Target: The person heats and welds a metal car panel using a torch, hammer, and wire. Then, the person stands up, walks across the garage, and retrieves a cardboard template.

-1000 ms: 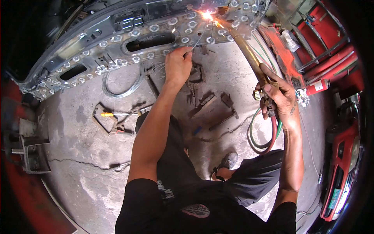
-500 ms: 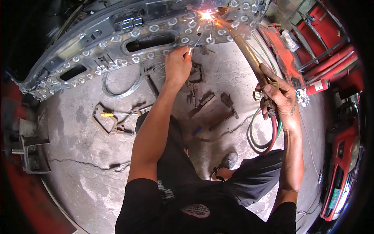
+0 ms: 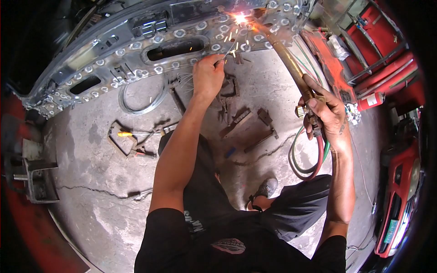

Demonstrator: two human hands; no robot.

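Observation:
My right hand [image 3: 325,109] is wrapped round the valve end of a brass torch [image 3: 289,63], with red and green hoses hanging below it. The torch's tip meets a bright glow [image 3: 240,19] at the upper part of a grey metal panel [image 3: 132,59] with rows of round weld spots and oval holes. Sparks fall from the glow. Closed just below the panel's lower edge, my left hand [image 3: 208,77] pinches a thin wire [image 3: 232,47] that slants up toward the glow.
On the concrete floor [image 3: 104,173] lie a wire coil [image 3: 143,109], a clamp with a yellow part [image 3: 124,134], a brush [image 3: 241,116] and rusty metal pieces [image 3: 265,117]. A red rack [image 3: 373,36] stands upper right, a red car bumper [image 3: 396,204] at right, a metal bracket [image 3: 41,177] at left.
More sparks now fall below the glow, some near my left hand. Both hands and the torch have hardly moved.

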